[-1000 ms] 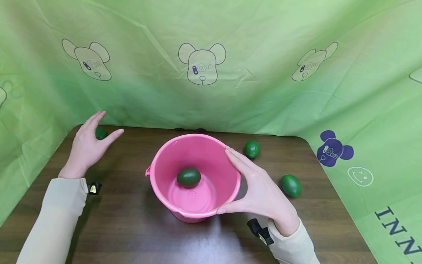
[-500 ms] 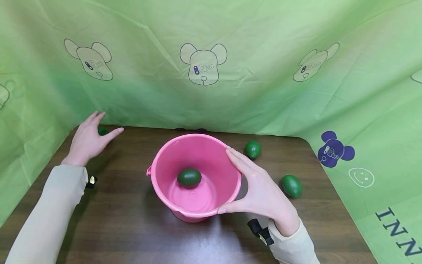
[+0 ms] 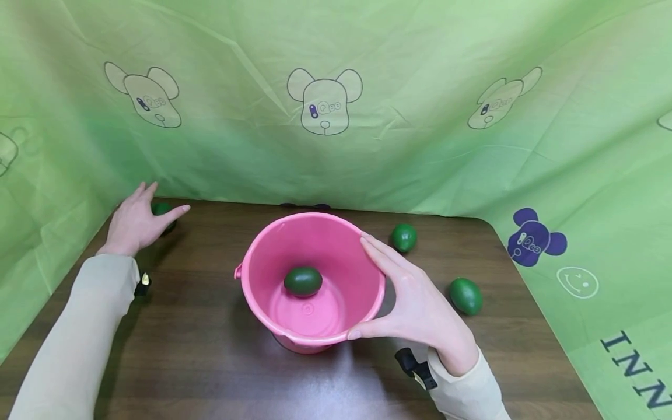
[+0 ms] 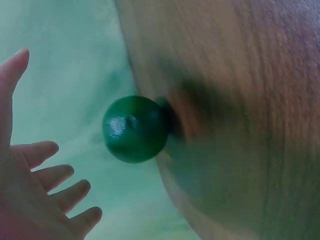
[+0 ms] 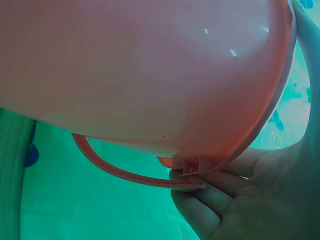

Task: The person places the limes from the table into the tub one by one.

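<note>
A pink bucket (image 3: pixel 315 233) stands in the middle of the wooden table with a dark green egg-shaped fruit (image 3: pixel 303 282) lying inside. My right hand (image 3: pixel 415 300) grips the bucket's right rim, thumb toward the front; in the right wrist view its fingers are by the handle joint (image 5: pixel 192 167). At the far left corner, my left hand (image 3: pixel 133 223) has its fingers and thumb spread beside another green fruit (image 3: pixel 161 210). The left wrist view shows that fruit (image 4: pixel 135 129) apart from the fingers.
Two more green fruits lie right of the bucket, one toward the back (image 3: pixel 403 237) and one nearer (image 3: pixel 465 296). A green printed curtain (image 3: pixel 236 157) rises along the table's back and sides. The bucket's pink handle (image 5: pixel 115 170) hangs on its outside.
My left hand has shifted slightly left at the far corner, fingers still spread. The right hand keeps its grip on the bucket, which stays in place.
</note>
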Demonstrator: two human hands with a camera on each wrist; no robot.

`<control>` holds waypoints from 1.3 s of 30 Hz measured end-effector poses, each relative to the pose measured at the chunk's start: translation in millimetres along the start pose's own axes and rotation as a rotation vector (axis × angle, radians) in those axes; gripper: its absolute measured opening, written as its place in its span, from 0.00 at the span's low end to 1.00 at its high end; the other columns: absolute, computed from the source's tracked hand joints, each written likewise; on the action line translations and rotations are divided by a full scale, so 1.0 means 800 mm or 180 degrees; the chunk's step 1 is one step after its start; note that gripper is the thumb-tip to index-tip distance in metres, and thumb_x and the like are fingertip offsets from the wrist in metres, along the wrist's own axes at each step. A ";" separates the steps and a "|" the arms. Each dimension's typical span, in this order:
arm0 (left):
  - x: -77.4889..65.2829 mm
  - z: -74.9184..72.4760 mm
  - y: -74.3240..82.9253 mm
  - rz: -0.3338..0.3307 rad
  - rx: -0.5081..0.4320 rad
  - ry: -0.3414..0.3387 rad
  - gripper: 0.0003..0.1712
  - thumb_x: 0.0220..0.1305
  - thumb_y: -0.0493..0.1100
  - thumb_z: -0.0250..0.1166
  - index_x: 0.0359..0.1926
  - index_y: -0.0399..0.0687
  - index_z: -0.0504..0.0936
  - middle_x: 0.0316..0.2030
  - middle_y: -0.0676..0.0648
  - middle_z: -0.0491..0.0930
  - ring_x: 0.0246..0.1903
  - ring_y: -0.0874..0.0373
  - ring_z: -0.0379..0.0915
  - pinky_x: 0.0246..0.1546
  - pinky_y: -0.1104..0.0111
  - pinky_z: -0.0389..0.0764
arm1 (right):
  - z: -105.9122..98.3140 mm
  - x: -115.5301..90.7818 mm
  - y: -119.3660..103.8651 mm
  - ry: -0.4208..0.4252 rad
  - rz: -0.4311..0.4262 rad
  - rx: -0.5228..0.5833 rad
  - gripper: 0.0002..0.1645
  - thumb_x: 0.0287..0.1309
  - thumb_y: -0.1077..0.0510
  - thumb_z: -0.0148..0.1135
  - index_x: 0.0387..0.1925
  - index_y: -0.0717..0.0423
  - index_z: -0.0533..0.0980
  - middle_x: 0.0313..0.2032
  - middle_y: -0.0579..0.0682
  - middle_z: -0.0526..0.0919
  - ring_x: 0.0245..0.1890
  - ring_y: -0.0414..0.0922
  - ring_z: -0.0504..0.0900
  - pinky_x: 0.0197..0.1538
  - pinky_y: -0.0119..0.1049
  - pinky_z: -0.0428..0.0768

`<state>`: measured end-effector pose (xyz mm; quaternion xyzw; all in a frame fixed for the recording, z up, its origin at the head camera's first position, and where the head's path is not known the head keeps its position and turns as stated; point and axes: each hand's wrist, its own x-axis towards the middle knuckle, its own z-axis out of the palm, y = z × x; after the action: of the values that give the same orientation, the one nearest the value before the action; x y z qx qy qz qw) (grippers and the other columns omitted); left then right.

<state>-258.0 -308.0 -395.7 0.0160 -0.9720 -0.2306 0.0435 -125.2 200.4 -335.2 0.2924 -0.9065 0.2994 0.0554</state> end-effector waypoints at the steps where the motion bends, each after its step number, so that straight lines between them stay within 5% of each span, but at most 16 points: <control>1: 0.001 0.000 -0.001 -0.0018 0.0003 -0.0028 0.64 0.65 0.78 0.52 0.79 0.32 0.44 0.76 0.24 0.39 0.70 0.21 0.41 0.62 0.27 0.52 | 0.000 0.000 0.000 -0.0001 0.0005 0.0001 0.79 0.27 0.21 0.79 0.79 0.46 0.58 0.77 0.37 0.55 0.75 0.39 0.57 0.67 0.50 0.70; 13: 0.014 0.007 -0.020 -0.0007 -0.0017 -0.0337 0.69 0.61 0.75 0.63 0.79 0.31 0.43 0.75 0.22 0.39 0.69 0.18 0.41 0.62 0.28 0.55 | 0.000 0.001 0.000 0.0023 -0.0035 0.0006 0.79 0.27 0.21 0.79 0.80 0.44 0.57 0.77 0.37 0.55 0.74 0.39 0.57 0.67 0.49 0.70; 23: 0.016 0.012 -0.022 -0.0077 -0.0112 -0.0302 0.65 0.62 0.73 0.64 0.77 0.29 0.49 0.73 0.20 0.45 0.69 0.19 0.44 0.63 0.30 0.56 | 0.000 0.004 -0.001 0.0047 -0.0085 0.0068 0.78 0.27 0.21 0.80 0.80 0.41 0.57 0.77 0.37 0.56 0.74 0.37 0.58 0.68 0.47 0.69; 30: 0.012 0.019 -0.026 -0.0157 -0.0225 -0.0165 0.55 0.64 0.66 0.66 0.73 0.27 0.60 0.65 0.21 0.61 0.60 0.25 0.59 0.55 0.33 0.69 | 0.001 0.003 0.000 0.0038 -0.0039 0.0078 0.78 0.27 0.21 0.79 0.80 0.41 0.57 0.77 0.36 0.56 0.74 0.36 0.58 0.68 0.46 0.69; 39: 0.009 0.023 -0.029 -0.0193 -0.0236 -0.0084 0.48 0.65 0.57 0.69 0.72 0.30 0.62 0.62 0.19 0.63 0.57 0.24 0.63 0.52 0.34 0.72 | 0.000 0.002 0.000 0.0032 -0.0052 0.0056 0.78 0.27 0.21 0.80 0.80 0.42 0.57 0.77 0.37 0.56 0.74 0.38 0.58 0.67 0.48 0.70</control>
<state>-266.4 -321.1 -421.6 0.0407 -0.9623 -0.2679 0.0242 -126.8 199.4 -334.6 0.2987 -0.9011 0.3085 0.0598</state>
